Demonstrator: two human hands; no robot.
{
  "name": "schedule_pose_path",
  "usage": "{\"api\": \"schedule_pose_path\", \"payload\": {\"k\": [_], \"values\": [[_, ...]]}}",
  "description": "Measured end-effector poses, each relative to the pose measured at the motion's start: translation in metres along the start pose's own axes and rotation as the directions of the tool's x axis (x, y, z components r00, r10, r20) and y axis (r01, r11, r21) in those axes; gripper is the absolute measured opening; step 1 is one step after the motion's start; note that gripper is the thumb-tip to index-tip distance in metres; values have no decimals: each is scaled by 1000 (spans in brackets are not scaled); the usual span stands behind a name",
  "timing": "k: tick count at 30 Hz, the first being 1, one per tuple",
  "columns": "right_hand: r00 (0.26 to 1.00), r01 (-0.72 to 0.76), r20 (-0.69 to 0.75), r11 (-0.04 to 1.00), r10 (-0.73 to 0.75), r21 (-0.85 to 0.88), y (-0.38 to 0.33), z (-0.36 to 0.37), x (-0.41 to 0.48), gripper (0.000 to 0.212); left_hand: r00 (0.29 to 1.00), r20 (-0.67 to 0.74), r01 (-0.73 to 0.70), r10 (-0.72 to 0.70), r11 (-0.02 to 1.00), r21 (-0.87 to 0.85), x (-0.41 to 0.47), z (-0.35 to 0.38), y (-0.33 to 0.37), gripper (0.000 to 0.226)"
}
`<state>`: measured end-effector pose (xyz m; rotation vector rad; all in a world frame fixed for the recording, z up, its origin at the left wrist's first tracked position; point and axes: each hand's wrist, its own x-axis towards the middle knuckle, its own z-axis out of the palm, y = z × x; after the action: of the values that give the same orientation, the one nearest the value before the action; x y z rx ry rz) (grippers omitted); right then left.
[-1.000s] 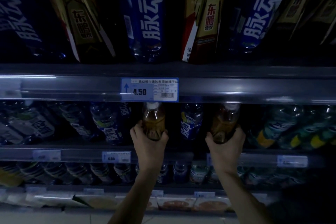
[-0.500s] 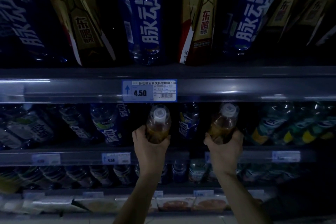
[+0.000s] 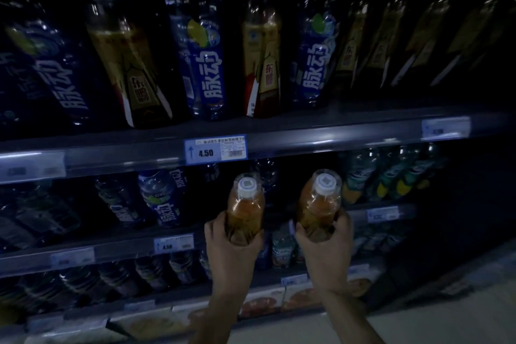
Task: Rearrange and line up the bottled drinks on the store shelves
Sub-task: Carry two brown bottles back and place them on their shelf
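Note:
My left hand (image 3: 233, 254) grips the base of an amber drink bottle (image 3: 245, 209) with a white cap, held out in front of the second shelf. In my right hand (image 3: 326, 248) is a second amber bottle (image 3: 319, 204) of the same kind, tilted cap-first toward the camera. Both bottles are clear of the shelf. Behind them, the second shelf (image 3: 167, 240) has a dark gap between blue-labelled bottles (image 3: 164, 201) on the left and green-labelled bottles (image 3: 385, 176) on the right.
The top shelf (image 3: 307, 137) carries alternating blue and gold-labelled bottles and a 4.50 price tag (image 3: 215, 149). Lower shelves hold more bottles and flat food packs (image 3: 259, 303). Pale floor (image 3: 446, 310) shows at bottom right. The scene is very dim.
Both hands have pulled the two amber bottles out from under the top shelf toward me. The camera has tilted up and shifted, showing more of the top shelf.

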<state>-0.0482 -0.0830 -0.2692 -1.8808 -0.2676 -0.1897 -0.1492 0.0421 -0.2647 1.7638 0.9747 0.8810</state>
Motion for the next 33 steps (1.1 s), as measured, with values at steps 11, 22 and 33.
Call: {"api": "schedule_pose_path", "payload": {"k": [11,22,33], "values": [[998,-7,-69,999,4,-47,-92,-74,7,77,986,64,-154,154,988,-7,-29,-30,104,74],[988,98,-125,995,-94,26,-164,-135,63,63,953,74,-284,295,950,-133,-17,-12,230,69],[986,119,-129,987,-105,109,-170,-166,144,64,946,40,-312,323,936,-162,-3,63,297,69]]}}
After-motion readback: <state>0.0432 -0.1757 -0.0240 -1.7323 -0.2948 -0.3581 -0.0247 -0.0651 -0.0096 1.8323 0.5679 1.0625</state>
